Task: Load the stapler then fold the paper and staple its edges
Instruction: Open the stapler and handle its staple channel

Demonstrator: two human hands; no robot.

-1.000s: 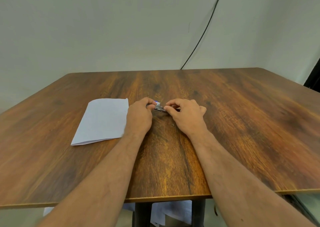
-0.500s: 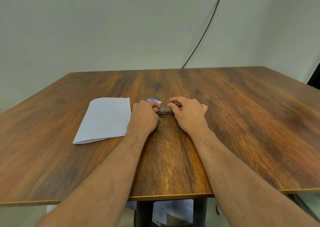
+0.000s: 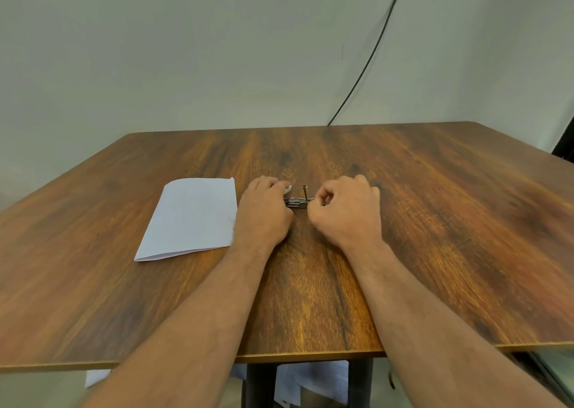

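Observation:
A small metal stapler (image 3: 296, 202) lies on the wooden table (image 3: 435, 221) between my two hands. My left hand (image 3: 264, 212) grips its left end with curled fingers. My right hand (image 3: 346, 212) is curled round its right end. A thin metal rod (image 3: 305, 192) stands up from the stapler's middle. A folded white sheet of paper (image 3: 192, 218) lies flat just left of my left hand. A small staple box (image 3: 287, 187) shows only as a pale sliver behind my left fingers.
A black cable (image 3: 369, 62) runs down the wall to the table's far edge. Loose papers (image 3: 310, 379) lie on the floor under the table, beside its dark legs.
My right fist has closed and pulled slightly right. The thin rod now stands up from the stapler. My left hand now covers most of the box.

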